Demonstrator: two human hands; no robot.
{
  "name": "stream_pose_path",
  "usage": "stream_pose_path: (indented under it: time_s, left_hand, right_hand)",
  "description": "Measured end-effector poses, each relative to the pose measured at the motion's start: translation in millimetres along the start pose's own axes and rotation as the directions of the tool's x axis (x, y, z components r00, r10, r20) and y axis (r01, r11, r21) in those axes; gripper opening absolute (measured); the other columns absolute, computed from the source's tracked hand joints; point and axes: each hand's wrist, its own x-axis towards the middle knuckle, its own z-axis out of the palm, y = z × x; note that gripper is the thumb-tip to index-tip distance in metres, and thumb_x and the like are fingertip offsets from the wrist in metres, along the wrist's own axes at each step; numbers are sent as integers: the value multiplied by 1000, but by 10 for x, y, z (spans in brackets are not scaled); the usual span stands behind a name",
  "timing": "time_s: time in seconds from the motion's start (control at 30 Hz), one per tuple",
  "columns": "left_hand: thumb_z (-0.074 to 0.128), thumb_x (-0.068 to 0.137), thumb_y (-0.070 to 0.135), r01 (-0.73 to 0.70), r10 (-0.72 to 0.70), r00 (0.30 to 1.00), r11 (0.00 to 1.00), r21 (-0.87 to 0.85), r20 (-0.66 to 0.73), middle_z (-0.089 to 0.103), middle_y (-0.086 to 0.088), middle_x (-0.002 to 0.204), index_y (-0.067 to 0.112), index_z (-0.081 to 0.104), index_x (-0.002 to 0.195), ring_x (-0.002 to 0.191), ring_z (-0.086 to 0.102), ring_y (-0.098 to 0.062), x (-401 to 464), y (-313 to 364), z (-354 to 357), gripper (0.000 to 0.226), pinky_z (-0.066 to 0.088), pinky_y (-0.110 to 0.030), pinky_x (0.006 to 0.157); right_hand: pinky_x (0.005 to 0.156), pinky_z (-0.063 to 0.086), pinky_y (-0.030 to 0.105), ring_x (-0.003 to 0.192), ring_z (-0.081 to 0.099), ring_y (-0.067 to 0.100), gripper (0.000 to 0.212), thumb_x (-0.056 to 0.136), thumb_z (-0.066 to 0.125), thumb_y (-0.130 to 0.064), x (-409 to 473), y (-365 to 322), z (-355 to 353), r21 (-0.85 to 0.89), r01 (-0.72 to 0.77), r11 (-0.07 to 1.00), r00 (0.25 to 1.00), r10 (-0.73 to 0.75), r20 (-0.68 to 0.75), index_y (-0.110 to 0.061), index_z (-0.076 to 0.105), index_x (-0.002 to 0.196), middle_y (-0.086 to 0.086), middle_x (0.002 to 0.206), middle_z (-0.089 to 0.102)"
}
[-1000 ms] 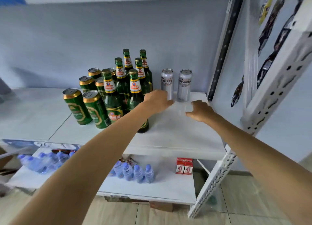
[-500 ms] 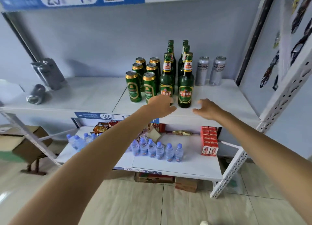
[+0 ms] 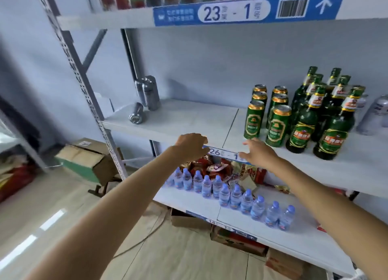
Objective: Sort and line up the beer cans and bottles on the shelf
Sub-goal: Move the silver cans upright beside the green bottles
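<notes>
On the white shelf (image 3: 189, 120), several green beer cans (image 3: 273, 124) stand in two rows at the right. Right of them stand several green beer bottles (image 3: 303, 128) in rows. Two silver cans (image 3: 375, 113) stand at the far right, blurred. At the shelf's left end, two silver cans (image 3: 150, 92) stand upright and one silver can (image 3: 136, 113) lies on its side. My left hand (image 3: 192, 146) hovers empty at the shelf's front edge with curled fingers. My right hand (image 3: 259, 153) is empty beside it, fingers apart, in front of the green cans.
A blue label (image 3: 225, 153) marks the shelf edge. Below, small water bottles (image 3: 226, 192) line a lower shelf with red snack packs (image 3: 218, 167) behind. A higher shelf (image 3: 231, 13) hangs overhead. Cardboard boxes (image 3: 86, 160) sit on the floor at left.
The view has swung left and back, revealing the silver cans at the shelf's left end. Both hands have drawn back from the bottles to the shelf's front edge, still empty.
</notes>
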Motion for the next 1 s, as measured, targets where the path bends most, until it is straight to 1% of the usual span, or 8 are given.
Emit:
stream_pose_path:
  time_s: [0.1,0.27,0.4,0.57,0.73,0.83,0.9,1.0]
  left_hand:
    - [43,96,42,72,-72,997,997,-4,4,56,-2,134,25,51,134,123,51,-23,90,-717,31,43,40,-34,96]
    - [43,96,46,179,-179,984,984,-3,-1,56,0,137,24,54,132,124,52,-22,230,-1807,-17,43,42,-33,96]
    - [45,95,47,264,-264,965,964,-14,2,57,-2,135,26,57,129,120,56,-25,322,-2584,-93,41,43,-34,94]
    - [45,95,49,297,-297,955,955,-10,-6,59,0,133,26,56,130,121,54,-24,572,-3585,-101,43,44,-35,95]
    - [44,95,48,302,-303,953,953,-22,-26,58,0,135,24,55,130,125,51,-24,1004,-4614,-90,44,43,-37,100]
    - [44,95,48,260,-260,964,966,-9,-54,61,3,130,27,59,125,121,54,-22,1311,-5177,-29,39,44,-36,95]
    - [45,93,49,238,-238,968,971,-6,-83,64,5,125,29,61,119,117,57,-21,1534,-5510,-41,37,44,-34,92]
    - [46,93,47,216,-218,970,976,-24,-108,66,6,121,29,64,114,115,58,-21,1874,-5835,-93,33,45,-33,90]
  right_hand:
    - [96,44,38,121,51,30,56,91,52,-45,505,-508,107,30,43,999,999,-43,-3,-13,45,137,12,140,43]
    - [99,41,37,125,48,30,58,91,52,-43,1230,-1341,221,106,81,991,996,-84,20,-11,43,139,13,144,40]
    - [98,42,37,124,49,30,58,92,51,-44,1733,-2000,302,135,106,985,992,-113,47,-10,43,139,13,145,40]
    - [97,41,36,124,49,28,59,93,49,-44,2370,-2771,527,146,113,983,986,-129,103,-9,42,140,12,146,39]
    - [98,43,37,123,49,30,58,93,49,-46,3081,-3507,776,214,59,975,993,-79,89,-4,47,133,15,141,46]
    - [97,44,36,123,51,31,63,90,54,-48,3474,-3884,892,258,13,966,993,-42,107,-3,47,133,17,140,47]
    - [91,44,34,121,53,31,66,86,60,-49,3724,-4101,962,259,-47,965,993,17,116,-4,47,133,18,138,49]
    - [80,42,32,115,58,31,55,87,56,-47,3985,-4359,1054,265,-149,953,987,128,97,-7,54,124,17,128,58]
